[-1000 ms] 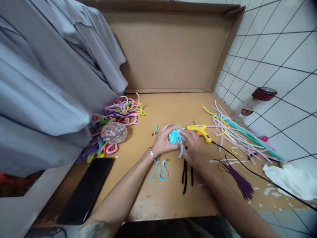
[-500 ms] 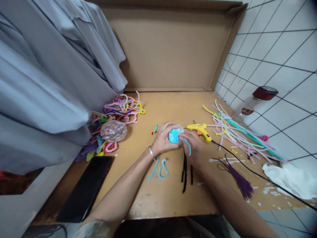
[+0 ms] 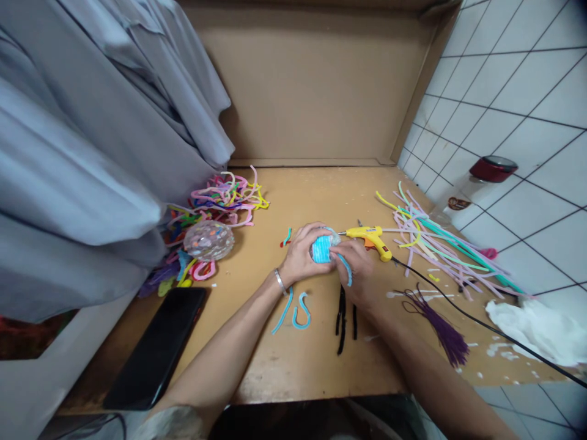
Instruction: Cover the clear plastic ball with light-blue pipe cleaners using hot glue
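- I have my left hand (image 3: 305, 256) clenched round a small ball (image 3: 323, 249) wound in light blue pipe cleaner, at the middle of the desk (image 3: 293, 360); my right hand (image 3: 360, 272) presses against the ball's other side, pinching the loose blue tail (image 3: 346, 270) that curls down from it
- The yellow glue gun (image 3: 371, 238) lies just beside my right hand, toward the desk's right edge, its black cord (image 3: 481, 324) running off to the near right corner; black strips (image 3: 343, 315) lie just under my right wrist
- What could go wrong, as I judge it: the tail may spring loose if my pinch eases, since the wire is stiff; my knuckles could brush the gun's nozzle, which may be hot; my forearm could snag the cord and drag the gun
- Against the frame a second ago: the tail hung straight down between my hands; now it lies swept across the fingers of my right hand; both hands sit in much the same spot
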{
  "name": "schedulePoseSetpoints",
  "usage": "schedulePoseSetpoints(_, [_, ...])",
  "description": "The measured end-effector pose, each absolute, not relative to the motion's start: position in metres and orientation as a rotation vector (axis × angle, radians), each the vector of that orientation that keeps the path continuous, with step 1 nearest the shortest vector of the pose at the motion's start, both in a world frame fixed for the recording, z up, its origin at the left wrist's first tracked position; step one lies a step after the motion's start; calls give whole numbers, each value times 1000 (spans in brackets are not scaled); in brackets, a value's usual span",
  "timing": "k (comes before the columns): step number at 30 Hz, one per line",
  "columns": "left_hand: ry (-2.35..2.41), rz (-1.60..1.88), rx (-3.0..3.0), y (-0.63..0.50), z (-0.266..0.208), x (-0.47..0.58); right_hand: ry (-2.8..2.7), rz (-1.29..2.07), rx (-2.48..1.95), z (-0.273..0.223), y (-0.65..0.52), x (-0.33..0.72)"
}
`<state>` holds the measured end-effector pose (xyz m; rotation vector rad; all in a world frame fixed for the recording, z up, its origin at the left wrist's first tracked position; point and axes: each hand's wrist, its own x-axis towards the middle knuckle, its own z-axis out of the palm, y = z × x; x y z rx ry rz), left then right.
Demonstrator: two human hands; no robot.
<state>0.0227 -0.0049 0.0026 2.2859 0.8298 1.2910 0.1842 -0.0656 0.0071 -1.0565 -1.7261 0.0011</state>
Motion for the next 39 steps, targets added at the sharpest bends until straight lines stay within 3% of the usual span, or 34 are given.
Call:
schedulePoseSetpoints(26, [751, 1168, 2245, 2, 2, 11, -1866, -29, -1078, 15, -69, 185])
schedulePoseSetpoints(39, [715, 1168, 2245, -1, 3, 12, -1853, 160, -1109, 13, -69, 187])
